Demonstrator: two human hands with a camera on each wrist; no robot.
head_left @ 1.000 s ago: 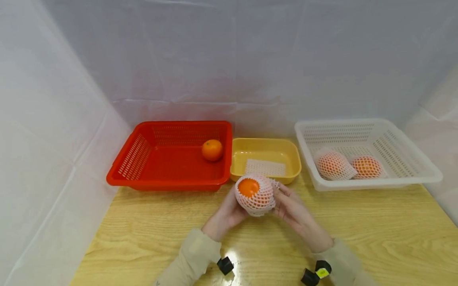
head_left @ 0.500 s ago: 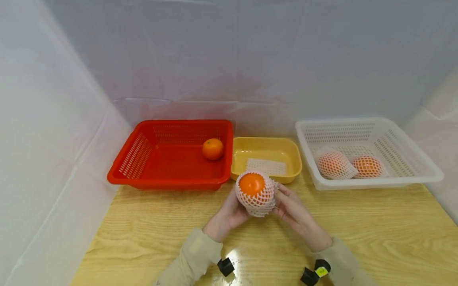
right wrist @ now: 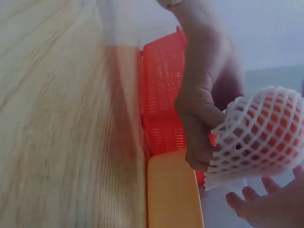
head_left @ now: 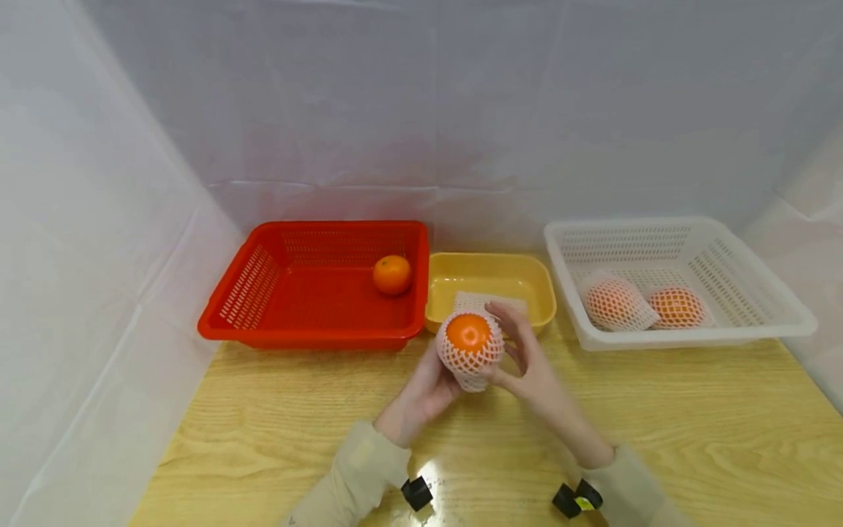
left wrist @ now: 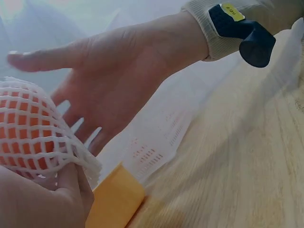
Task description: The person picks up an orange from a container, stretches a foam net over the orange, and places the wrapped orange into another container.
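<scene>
An orange (head_left: 469,333) sits in a white foam net sleeve (head_left: 469,364), its bare top facing up through the sleeve's opening. My left hand (head_left: 424,391) grips it from the left; in the right wrist view that hand (right wrist: 206,107) pinches the gathered lower end of the net. My right hand (head_left: 538,377) is spread at the right of the wrapped fruit, thumb low and fingers behind. Its fingers look straight in the left wrist view, where the right hand (left wrist: 118,78) stands around the net without a grip. Whether its fingertips touch the net I cannot tell.
A red basket (head_left: 309,337) at the left holds one bare orange (head_left: 392,275). In the middle, a yellow tray (head_left: 487,261) holds flat foam nets (head_left: 470,300). The white basket (head_left: 698,337) at the right has two net-covered oranges (head_left: 676,307) in it.
The orange has turned so its bare top faces up more, and it has risen slightly. My right hand has let go of the net's edge and spread its fingers.
</scene>
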